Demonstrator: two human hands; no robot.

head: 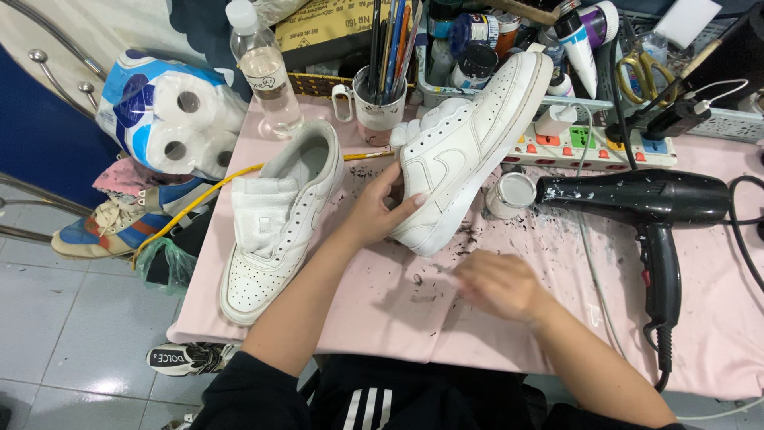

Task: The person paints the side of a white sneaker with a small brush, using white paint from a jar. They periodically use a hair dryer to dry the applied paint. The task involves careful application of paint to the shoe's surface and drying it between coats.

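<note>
- The table (509,334), under a pink cloth speckled with dark flecks, is carrying everything; any fleck could be smearing onto white leather if a shoe drags across it.
- The black hair dryer (637,199) is lying just right of the work, its cord trailing off the front edge (a snag could be pulling it down).
- The tilted white sneaker (461,151) is resting on its side at the table's middle, and the left hand (374,211) is gripping its heel; a loose grip could be letting it tip onto the small open jar (509,193) beside it.
- The right hand (497,283) is blurring above the cloth, apparently holding nothing, though I cannot tell how wide it is.
</note>
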